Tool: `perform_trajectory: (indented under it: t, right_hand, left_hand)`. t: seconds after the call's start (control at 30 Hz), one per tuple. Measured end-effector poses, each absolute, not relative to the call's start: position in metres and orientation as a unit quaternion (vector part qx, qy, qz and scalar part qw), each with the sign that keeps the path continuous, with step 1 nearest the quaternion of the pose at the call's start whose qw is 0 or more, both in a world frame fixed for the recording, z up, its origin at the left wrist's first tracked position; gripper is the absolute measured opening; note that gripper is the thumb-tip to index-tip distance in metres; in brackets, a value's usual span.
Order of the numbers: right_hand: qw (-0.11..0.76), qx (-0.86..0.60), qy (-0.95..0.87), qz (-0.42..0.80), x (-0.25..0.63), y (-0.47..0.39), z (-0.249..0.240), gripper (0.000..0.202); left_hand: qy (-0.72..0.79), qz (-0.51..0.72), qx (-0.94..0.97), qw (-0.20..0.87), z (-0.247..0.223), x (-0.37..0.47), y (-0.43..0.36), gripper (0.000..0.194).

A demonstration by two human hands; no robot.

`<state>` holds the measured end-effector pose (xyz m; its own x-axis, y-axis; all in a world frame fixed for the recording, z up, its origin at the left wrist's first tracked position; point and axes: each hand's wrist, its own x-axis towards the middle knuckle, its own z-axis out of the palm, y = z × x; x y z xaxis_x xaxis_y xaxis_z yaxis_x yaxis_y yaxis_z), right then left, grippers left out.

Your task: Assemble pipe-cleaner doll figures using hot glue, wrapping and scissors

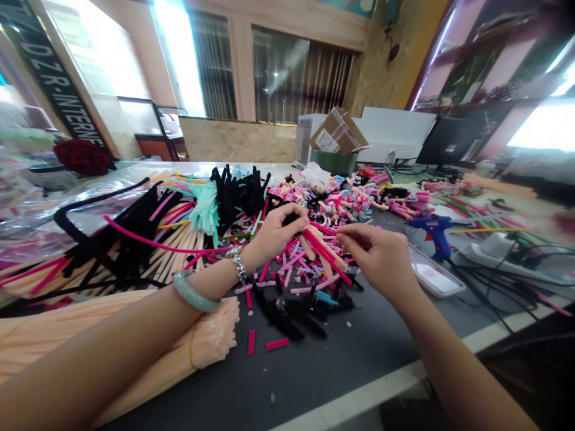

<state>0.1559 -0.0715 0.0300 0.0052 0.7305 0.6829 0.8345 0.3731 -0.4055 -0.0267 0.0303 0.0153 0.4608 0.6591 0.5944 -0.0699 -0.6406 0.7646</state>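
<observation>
Near the middle of the view, my left hand (pixel 284 230) is closed, thumb against fingers, on a pipe-cleaner figure (pixel 321 248). Black fuzz shows at its top, and pink and peach strands hang down to the right. My right hand (pixel 380 254) is just to the right, thumb and forefinger pinched at the end of a pink pipe cleaner (pixel 326 228) that runs from the figure. Its fingertips partly hide that end. Beneath both hands lie many short pink, lilac and black pipe-cleaner pieces (pixel 294 260).
Peach pipe-cleaner bundles (pixel 215 341) lie under my left forearm. Behind are black (pixel 242 191) and mint bundles (pixel 204 206) and a heap of pink figures (pixel 345 197). To the right are a blue glue gun (pixel 433 230), a phone (pixel 433 272), a power strip (pixel 494 251) and cables.
</observation>
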Motion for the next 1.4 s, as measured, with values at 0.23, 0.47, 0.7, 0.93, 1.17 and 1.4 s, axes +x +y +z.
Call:
perform_trajectory:
  t: [0.23,0.47,0.7,0.93,1.17,1.4]
  right_hand:
    - [0.432,-0.556,-0.708,-0.053,0.1551,-0.0712,0.0291,0.013]
    - [0.451,-0.548,-0.704,-0.036,0.1537,-0.0716,0.0273,0.014]
    - [0.435,-0.546,-0.716,-0.023,0.1527,-0.0718,0.0271,0.017]
    - [0.396,-0.523,-0.754,-0.029,0.1535,-0.0714,0.0263,0.027]
    - [0.38,-0.51,-0.772,-0.011,0.153,-0.0705,0.0243,0.031]
    - [0.387,-0.507,-0.77,-0.015,0.1535,-0.069,0.0227,0.026]
  left_hand:
    - [0.184,0.501,0.708,0.463,0.0103,-0.0287,0.034,0.014]
    - [0.174,0.491,0.723,0.453,0.0113,-0.029,0.0315,0.021]
    - [0.179,0.483,0.744,0.424,0.01,-0.0287,0.0309,0.023]
    - [0.171,0.487,0.748,0.418,0.0099,-0.0277,0.0302,0.023]
    - [0.174,0.483,0.753,0.412,0.0112,-0.0281,0.0292,0.023]
    - [0.172,0.482,0.751,0.418,0.0103,-0.0276,0.0293,0.024]
